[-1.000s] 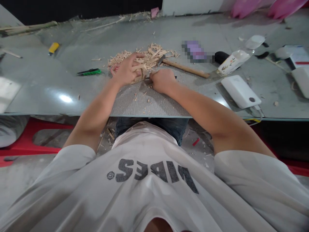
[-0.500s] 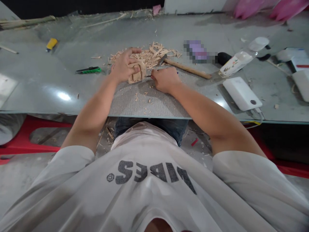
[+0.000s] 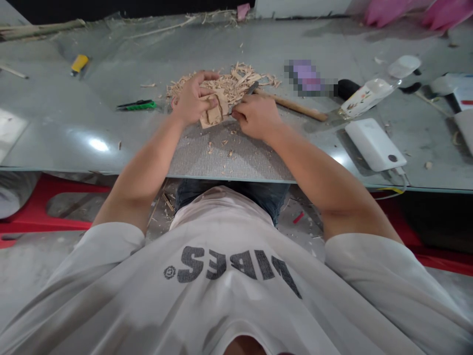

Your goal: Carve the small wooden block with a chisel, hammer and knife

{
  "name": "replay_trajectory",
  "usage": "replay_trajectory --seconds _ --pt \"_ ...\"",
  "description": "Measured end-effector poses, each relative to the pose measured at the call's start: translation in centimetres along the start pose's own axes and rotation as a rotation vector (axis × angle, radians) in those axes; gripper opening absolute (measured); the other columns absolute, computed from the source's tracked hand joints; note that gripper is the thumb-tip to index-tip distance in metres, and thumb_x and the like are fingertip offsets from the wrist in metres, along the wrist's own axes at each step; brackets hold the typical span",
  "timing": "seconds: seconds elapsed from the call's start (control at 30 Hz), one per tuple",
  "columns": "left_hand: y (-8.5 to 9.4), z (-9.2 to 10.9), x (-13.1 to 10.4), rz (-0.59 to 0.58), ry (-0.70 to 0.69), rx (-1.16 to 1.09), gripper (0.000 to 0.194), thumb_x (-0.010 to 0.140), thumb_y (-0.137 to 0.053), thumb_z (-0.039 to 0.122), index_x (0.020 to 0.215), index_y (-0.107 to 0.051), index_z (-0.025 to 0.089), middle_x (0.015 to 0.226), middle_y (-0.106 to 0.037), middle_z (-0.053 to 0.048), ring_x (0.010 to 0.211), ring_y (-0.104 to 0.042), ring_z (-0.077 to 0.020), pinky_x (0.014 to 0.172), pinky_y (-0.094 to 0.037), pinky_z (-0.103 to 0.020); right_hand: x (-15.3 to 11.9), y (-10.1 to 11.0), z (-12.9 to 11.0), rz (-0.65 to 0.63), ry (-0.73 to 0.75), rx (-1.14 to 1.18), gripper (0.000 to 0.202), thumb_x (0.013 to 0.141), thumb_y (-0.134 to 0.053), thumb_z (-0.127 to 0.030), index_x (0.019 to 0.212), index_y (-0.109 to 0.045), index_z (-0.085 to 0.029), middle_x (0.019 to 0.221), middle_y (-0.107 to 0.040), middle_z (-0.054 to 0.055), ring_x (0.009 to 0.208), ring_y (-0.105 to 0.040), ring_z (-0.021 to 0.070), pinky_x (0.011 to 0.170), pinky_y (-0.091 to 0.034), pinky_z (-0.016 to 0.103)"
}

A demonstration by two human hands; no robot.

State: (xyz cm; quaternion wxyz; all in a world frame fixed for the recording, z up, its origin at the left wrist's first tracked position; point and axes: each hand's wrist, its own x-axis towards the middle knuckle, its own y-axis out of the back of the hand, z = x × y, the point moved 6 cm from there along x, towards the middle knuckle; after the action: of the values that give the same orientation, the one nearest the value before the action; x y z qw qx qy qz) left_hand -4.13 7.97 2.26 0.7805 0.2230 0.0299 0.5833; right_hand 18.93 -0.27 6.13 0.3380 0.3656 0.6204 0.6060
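My left hand [image 3: 192, 101] is closed on a pale carved piece of wood [image 3: 214, 116], its thumb lying across the top face and its index finger stretched out above. Raised and recessed shapes show on the wood. My right hand [image 3: 258, 116] is closed round a thin carving tool, whose dark tip just shows at the wood's right edge; the fist hides most of it. A hammer [image 3: 301, 107] with a wooden handle lies just beyond my right hand. Behind both hands spreads a heap of wood shavings [image 3: 240, 79].
On the grey tabletop [image 3: 129, 133] lie a green utility knife [image 3: 136, 105] and a yellow lighter-like object [image 3: 79, 64] to the left. To the right are a blurred-out purple phone-like object [image 3: 306, 76], a clear bottle [image 3: 369, 96] and a white power bank [image 3: 375, 144] with a cable.
The wood has turned slightly in my left hand and shifted a little right. My right hand has moved slightly up and right, now covering more of the tool and the hammer head.
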Motion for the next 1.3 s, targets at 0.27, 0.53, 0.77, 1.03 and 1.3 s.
replay_trajectory --seconds 0.27,0.53,0.77,1.03,1.3 --pt "0.5 1.1 -0.4 0.058 -0.053 0.261 0.105 0.073 -0.101 0.099 0.150 -0.057 0.043 0.148 -0.086 -0.001 0.140 -0.070 -0.0325 0.135 -0.056 -0.063 0.8 -1.0 0.9 -0.036 -0.021 0.030 0.052 0.136 -0.044 -0.040 0.161 -0.086 -0.020 0.166 -0.086 0.024 0.149 -0.079 0.0447 0.114 -0.059 0.053" --pt "-0.1 3.3 -2.3 0.132 -0.074 0.386 0.073 0.102 -0.099 0.076 0.153 -0.062 0.039 0.134 -0.091 0.003 0.127 -0.083 -0.0232 0.130 -0.069 -0.052 0.7 -1.2 1.3 -0.031 -0.021 -0.024 0.054 0.138 -0.040 -0.039 0.165 -0.084 -0.021 0.157 -0.090 0.023 0.141 -0.084 0.0453 0.109 -0.058 0.051" --pt "-1.6 4.4 -2.2 0.135 -0.105 0.336 0.038 0.103 -0.099 0.047 0.133 -0.077 0.041 0.126 -0.096 -0.003 0.143 -0.092 -0.0406 0.137 -0.072 -0.068 0.4 -0.6 0.6 -0.025 -0.057 -0.031 0.052 0.140 -0.044 -0.039 0.169 -0.081 -0.016 0.153 -0.091 0.026 0.137 -0.086 0.0435 0.106 -0.056 0.048" --pt "-1.6 5.0 -2.8 0.110 -0.127 0.360 0.034 0.106 -0.098 0.038 0.134 -0.079 0.039 0.138 -0.095 -0.006 0.146 -0.092 -0.0426 0.131 -0.076 -0.065 1.0 -1.1 0.4 0.052 -0.050 -0.041 0.054 0.141 -0.044 -0.046 0.167 -0.083 -0.020 0.143 -0.093 0.023 0.130 -0.086 0.0427 0.104 -0.058 0.047" --pt "-1.8 5.1 -3.0 0.075 -0.205 0.427 0.051 0.113 -0.103 0.062 0.147 -0.078 0.034 0.135 -0.096 -0.008 0.146 -0.091 -0.0426 0.136 -0.073 -0.072 0.5 -0.2 -0.8 0.062 0.014 -0.132 0.052 0.135 -0.044 -0.023 0.169 -0.081 -0.012 0.152 -0.091 0.027 0.129 -0.086 0.0392 0.101 -0.057 0.045"
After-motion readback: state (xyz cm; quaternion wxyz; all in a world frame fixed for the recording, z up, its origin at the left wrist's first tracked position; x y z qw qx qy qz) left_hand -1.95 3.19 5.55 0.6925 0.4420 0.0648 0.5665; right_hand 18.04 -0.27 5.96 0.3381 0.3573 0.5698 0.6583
